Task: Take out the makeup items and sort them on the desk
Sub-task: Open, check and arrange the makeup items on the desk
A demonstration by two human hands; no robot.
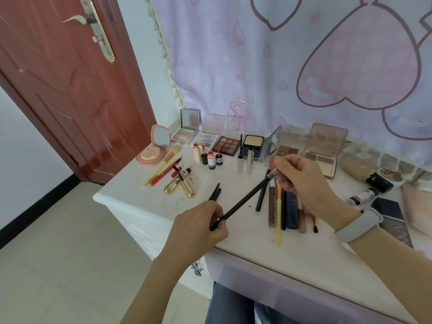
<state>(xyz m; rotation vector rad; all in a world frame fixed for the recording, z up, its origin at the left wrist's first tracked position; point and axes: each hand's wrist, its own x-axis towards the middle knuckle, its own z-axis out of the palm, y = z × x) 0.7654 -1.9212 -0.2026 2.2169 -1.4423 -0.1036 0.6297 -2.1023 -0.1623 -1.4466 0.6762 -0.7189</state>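
Observation:
A long black makeup brush (245,198) hangs slanted above the white desk (145,202). My left hand (201,228) grips its lower black end. My right hand (301,176) pinches its upper end by the silver ferrule. Under my right hand lies a row of pencils, liners and tubes (284,206), side by side. Open eyeshadow palettes (225,145) stand along the back by the curtain. Small lip bottles (211,160) and two silver tubes (246,161) stand upright in front of them.
A pink cushion compact (154,148), a yellow brush and red pencils (162,170) and a gold mascara (178,185) lie at the left. A dark pencil (215,191) lies near my left hand. Dark compacts (388,210) and a white tube (361,196) sit right. A red door (70,90) stands left.

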